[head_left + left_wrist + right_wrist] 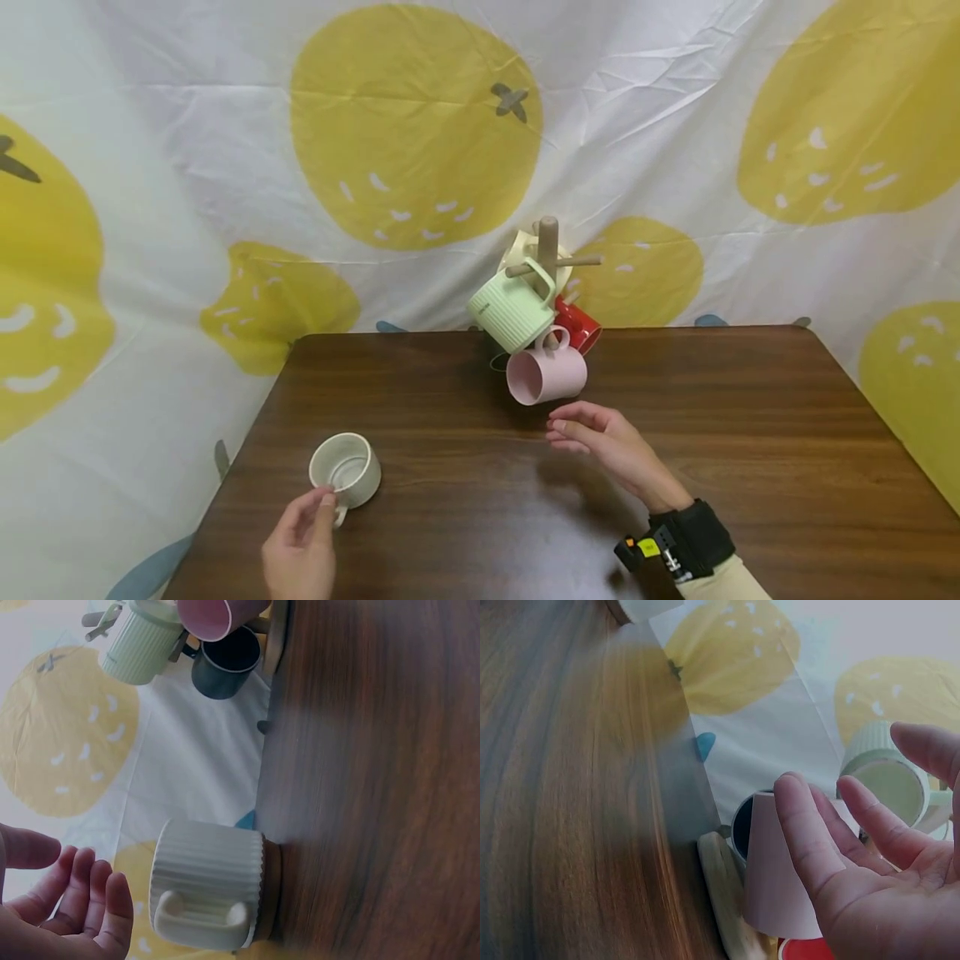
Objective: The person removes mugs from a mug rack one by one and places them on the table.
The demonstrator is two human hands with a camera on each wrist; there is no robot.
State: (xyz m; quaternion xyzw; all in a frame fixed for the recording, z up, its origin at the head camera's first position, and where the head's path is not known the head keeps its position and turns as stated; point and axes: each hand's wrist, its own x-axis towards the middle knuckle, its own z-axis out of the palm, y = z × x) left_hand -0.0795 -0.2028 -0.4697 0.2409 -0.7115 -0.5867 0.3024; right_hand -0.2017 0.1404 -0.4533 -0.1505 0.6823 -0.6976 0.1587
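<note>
- White mug (363,483) stands upright on the table (457,533) at near left, mouth up, its handle (201,930) pointing toward your near side.
- Your left hand (302,546) hovers just above the near side, thumb and fingers loosely bent, gripping nothing; the left wrist view shows it apart from the mug.
- From those fingertips the handle lies below and a little right, so your left is clearly the nearer hand.
- Your right hand (607,446) is farther off, raised over the table, fingers slightly bent and empty, just near of the pink mug (562,375).
- Beyond, that mug hangs on the wooden stand (548,242), far middle.
</note>
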